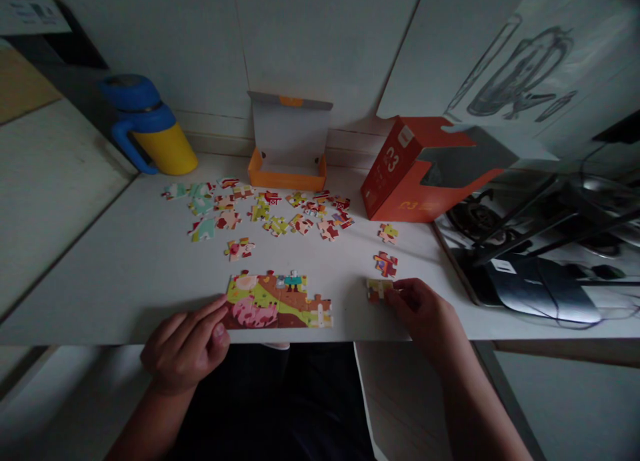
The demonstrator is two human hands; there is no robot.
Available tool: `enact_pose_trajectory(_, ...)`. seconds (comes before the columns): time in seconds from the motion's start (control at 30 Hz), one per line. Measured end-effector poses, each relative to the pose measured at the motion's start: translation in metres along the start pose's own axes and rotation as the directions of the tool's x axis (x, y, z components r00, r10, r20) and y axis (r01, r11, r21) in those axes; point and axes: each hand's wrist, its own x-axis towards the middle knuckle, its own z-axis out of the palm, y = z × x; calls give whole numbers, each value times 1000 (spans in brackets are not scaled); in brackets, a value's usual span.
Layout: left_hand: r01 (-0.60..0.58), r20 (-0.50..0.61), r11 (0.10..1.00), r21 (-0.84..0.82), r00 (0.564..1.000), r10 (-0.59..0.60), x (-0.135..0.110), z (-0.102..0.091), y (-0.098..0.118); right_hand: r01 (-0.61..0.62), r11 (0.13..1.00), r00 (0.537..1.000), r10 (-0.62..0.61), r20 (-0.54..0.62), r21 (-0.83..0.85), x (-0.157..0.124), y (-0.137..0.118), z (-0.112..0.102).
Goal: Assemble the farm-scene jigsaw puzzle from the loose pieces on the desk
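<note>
A partly joined jigsaw puzzle [280, 302] with a spotted pink pig lies flat at the table's front edge. My left hand [187, 344] rests at its left end, fingertips touching the edge, fingers loosely stretched and thumb below them. To the right, apart from the joined part, my right hand [417, 307] pinches a puzzle piece [379, 289] showing a pale fence on brown and green. Just above it lie a purple and orange piece [386, 264] and a green and pink piece [388, 232]. A single piece with a red shape [239, 249] lies above the joined part.
Several loose pieces [301, 223] spread across the table [125, 274]. Behind them stands an open orange box [287, 179]. A larger red-orange box [420, 174] stands at the right, beside a gas stove [480, 214]. At the back left is a blue and yellow jug [167, 144].
</note>
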Motion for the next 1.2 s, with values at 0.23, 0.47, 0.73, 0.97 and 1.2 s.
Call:
enact_pose_trajectory(0.23, 7, 20, 1000, 2, 1000, -7, -1, -2, 1, -57, 997, 998, 58, 30, -56, -3, 13, -1)
enact_pose_trajectory(0.47, 53, 48, 999, -5, 997, -53, -3, -2, 5, -56, 991, 996, 64, 65, -122, -7, 11, 9)
enact_pose_trajectory(0.73, 117, 123, 992, -44, 986, -111, 3, -8, 8, -59, 985, 998, 64, 28, -164, -11, 6, 11)
enact_pose_trajectory(0.97, 178, 228, 982, -69, 961, -158, 18, -20, 13, -97, 974, 995, 99, -4, -203, -14, 19, 1)
enact_pose_trajectory(1.2, 147, 383, 949, -279, 923, -31, 62, -25, 56, -118, 963, 993, 121, -3, -241, -14, 17, 0)
